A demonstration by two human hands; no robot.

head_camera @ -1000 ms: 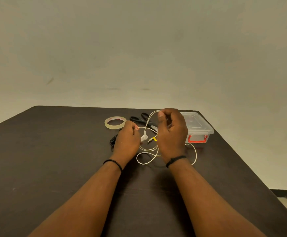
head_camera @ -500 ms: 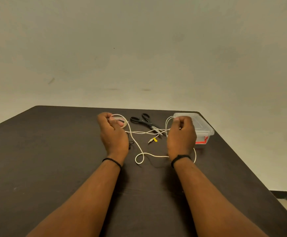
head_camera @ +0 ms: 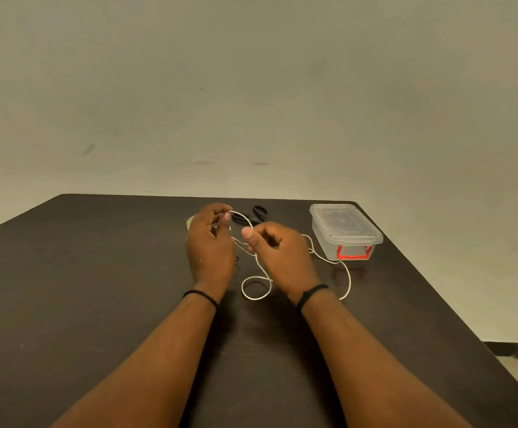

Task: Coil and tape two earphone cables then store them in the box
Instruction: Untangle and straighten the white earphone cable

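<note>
A white earphone cable [head_camera: 256, 287] runs between both hands and trails in loose loops on the dark table [head_camera: 81, 273]. My left hand [head_camera: 210, 245] pinches one end of it up near the fingertips. My right hand [head_camera: 278, 253] grips the cable a little lower and to the right; the rest of the cable curls past my right wrist toward the box. A clear plastic box [head_camera: 345, 231] with a shut lid and a red latch stands at the far right. The black earphone cable [head_camera: 236, 258] is almost wholly hidden behind my left hand.
Black scissors [head_camera: 253, 214] lie behind my hands. A roll of clear tape [head_camera: 189, 223] peeks out from behind my left hand. The table's right edge runs close past the box, with floor beyond it.
My hands spread apart, stretching the white cable, and have now come back close together in the middle. The box stands fully uncovered by my right hand.
</note>
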